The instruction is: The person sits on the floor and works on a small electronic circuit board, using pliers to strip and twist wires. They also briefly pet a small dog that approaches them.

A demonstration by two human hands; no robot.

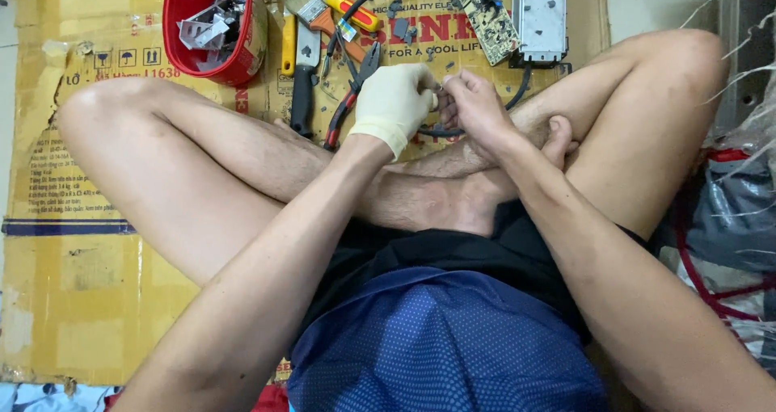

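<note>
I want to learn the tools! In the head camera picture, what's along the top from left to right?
Red bucket → knife → pliers → circuit board → grey metal box.

There is one camera, worn on the person's head. It looks almost straight down, close over the crossed legs (242,178) and the cardboard sheet (73,275) on the floor. The red bowl (234,56) sits at the top edge, farthest from the camera.

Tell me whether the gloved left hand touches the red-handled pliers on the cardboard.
Cannot tell. In the head view the left hand overlaps the pliers, hiding any contact or gap.
</note>
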